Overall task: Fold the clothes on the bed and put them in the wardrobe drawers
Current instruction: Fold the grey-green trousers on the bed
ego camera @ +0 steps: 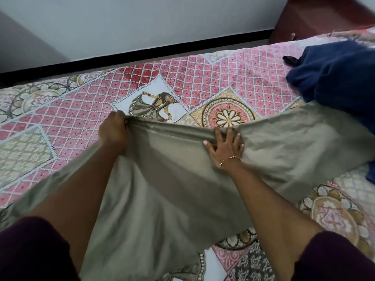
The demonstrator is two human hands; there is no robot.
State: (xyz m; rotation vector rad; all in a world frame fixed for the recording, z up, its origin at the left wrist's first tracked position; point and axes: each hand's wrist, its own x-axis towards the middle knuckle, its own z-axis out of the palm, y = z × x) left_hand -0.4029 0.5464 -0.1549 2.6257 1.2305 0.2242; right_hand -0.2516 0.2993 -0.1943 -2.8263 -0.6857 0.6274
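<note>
Across the patterned bed [203, 82], spread flat: olive-grey garment [162, 189]. Beside it to the right, touching: crumpled navy clothing [336, 78]. Left hand [113, 132], fingers clenched, bunching the garment's far edge. Right hand [225, 145], fingers splayed straight, pressing cloth down; gold bracelet [229, 160] at wrist.

Head camera, close, facing down over bed [203, 82].

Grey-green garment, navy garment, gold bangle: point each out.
grey-green garment [182, 179], head view, its middle.
navy garment [341, 78], head view, its bunched top.
gold bangle [230, 159], head view, on the right wrist.
</note>
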